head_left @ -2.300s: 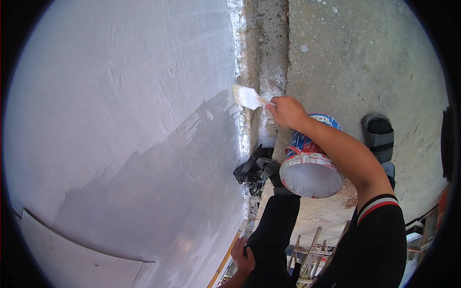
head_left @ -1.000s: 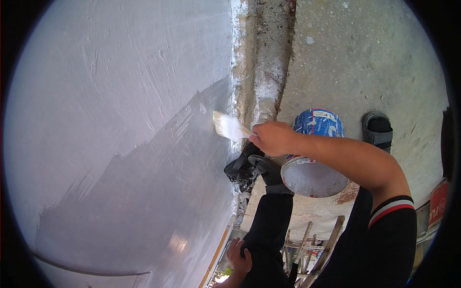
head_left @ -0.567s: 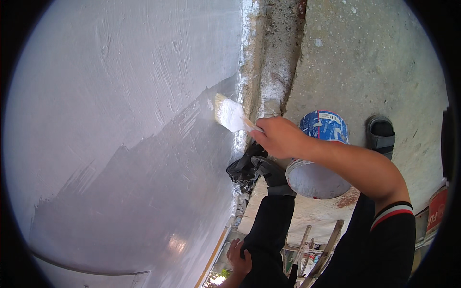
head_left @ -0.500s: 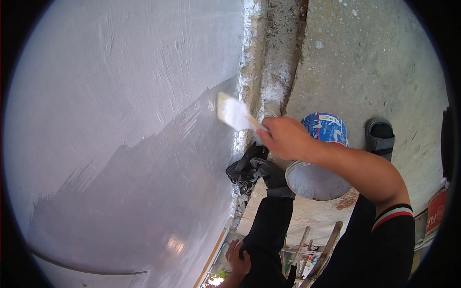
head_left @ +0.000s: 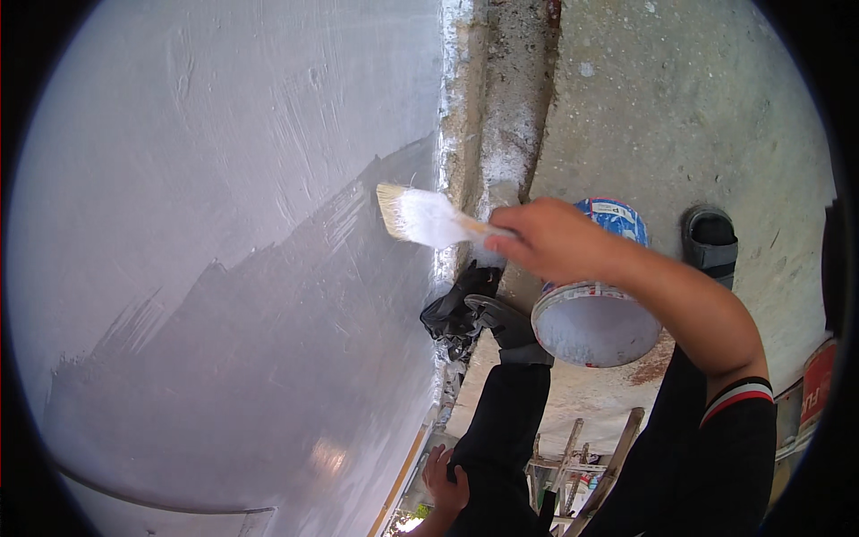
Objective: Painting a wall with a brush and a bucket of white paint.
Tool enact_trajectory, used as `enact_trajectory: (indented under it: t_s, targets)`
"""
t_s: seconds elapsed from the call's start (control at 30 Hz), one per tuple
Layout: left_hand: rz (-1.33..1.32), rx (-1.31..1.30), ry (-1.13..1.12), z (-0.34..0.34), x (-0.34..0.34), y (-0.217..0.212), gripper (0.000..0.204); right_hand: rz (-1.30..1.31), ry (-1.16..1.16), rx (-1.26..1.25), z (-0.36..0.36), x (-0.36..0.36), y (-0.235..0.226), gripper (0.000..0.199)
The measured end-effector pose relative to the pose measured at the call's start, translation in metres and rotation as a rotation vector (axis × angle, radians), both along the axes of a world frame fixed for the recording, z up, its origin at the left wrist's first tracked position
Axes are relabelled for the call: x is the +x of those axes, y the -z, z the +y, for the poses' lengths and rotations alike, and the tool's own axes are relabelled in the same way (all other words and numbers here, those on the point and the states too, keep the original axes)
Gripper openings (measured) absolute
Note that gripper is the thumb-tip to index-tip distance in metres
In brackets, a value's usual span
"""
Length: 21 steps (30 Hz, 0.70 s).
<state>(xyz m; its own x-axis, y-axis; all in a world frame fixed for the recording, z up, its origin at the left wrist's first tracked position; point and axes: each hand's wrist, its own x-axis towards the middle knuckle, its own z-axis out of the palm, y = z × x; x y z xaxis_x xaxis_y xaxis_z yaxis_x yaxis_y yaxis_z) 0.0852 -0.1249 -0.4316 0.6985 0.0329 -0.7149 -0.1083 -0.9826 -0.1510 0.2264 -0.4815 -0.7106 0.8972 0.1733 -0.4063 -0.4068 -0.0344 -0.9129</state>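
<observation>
Right hand (head_left: 553, 240): clamped on paintbrush (head_left: 420, 217), bristles at wall (head_left: 224, 224) | left hand (head_left: 446, 474): low, grip cannot tell | paint bucket (head_left: 595, 313): below right forearm, on concrete floor (head_left: 680, 116).

A round paint bucket (head_left: 598, 309) stands on the concrete floor (head_left: 698, 116), close to the foot of the wall and just right of the person's dark shoe. Its side carries a blue label (head_left: 617, 219) with a small white patch near the top and a red and white band lower down; white paint fills its open mouth. At the right rim of the view, a red container or sign (head_left: 816, 385) with pale lettering shows partly, cut off by the edge.
</observation>
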Motion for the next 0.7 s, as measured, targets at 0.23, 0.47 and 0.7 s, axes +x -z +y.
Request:
enact_trajectory:
  t_s: [0.23,0.47,0.7]
  targets:
    - [0.01,-0.011,0.002,-0.009,-0.002,0.004,0.039,-0.026,0.021,-0.146,0.021,0.002,0.114,0.025]
    - [0.015,0.012,0.006,-0.01,-0.002,0.001,0.038,0.031,0.02,-0.269,0.016,-0.021,0.095,0.025]
    - [0.045,0.009,0.003,-0.017,-0.002,0.004,0.039,-0.194,0.058,0.037,0.031,0.004,0.093,0.025]
